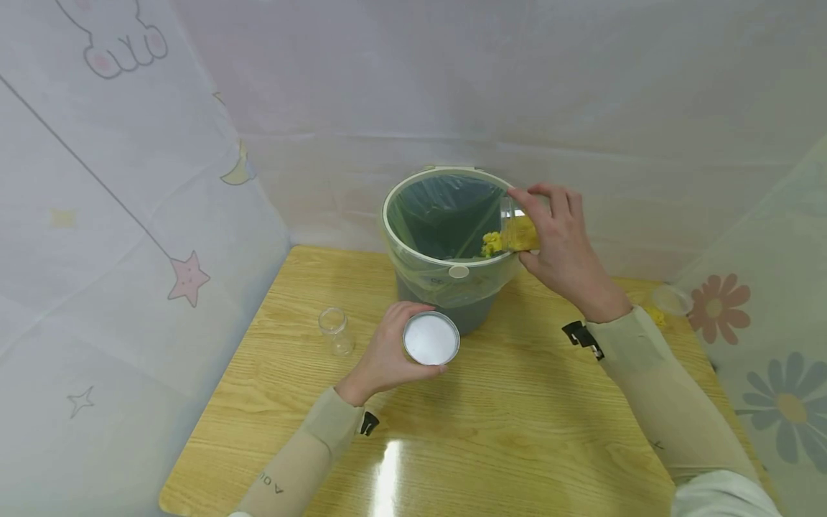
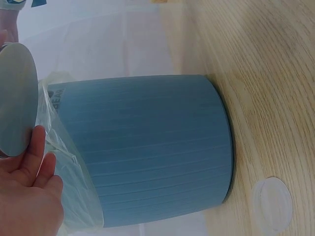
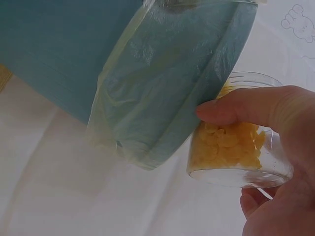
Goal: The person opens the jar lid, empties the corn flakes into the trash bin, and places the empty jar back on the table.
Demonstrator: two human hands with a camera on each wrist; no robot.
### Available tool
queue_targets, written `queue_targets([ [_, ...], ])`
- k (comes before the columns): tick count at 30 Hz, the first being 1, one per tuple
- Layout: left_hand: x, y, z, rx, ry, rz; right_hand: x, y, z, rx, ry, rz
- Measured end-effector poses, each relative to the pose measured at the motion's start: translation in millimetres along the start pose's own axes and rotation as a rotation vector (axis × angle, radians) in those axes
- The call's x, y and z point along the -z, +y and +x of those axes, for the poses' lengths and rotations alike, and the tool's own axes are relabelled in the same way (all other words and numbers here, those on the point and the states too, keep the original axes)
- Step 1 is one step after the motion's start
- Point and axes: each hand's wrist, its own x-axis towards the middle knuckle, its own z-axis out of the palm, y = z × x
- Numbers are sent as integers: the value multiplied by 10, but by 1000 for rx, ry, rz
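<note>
My right hand grips a clear jar of crumpled yellow pieces, tipped sideways over the right rim of the bin. Yellow pieces show at the jar's mouth, inside the rim. In the right wrist view the thumb lies across the jar's side. My left hand holds a round thing with a flat silvery face, in front of the bin; whether it is a lid or a tin I cannot tell. A pale see-through bag lines the bin and hangs over its outside.
A clear jar stands on the wooden table, left of the bin. Near the table's right edge is another clear container by something yellow. Printed cloth hangs behind the bin and at both sides.
</note>
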Motion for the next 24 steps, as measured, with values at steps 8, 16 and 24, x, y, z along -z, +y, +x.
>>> queue_targets([
  [8,-4,2,1,-3,3,3,1,1,5,-4,1,6],
  [16,-10,-7,-6,-2,3,10,-7,9,7,5,7,12],
  [24,-21,-4,0,-8,6,7,-26,26,25,46,27,7],
])
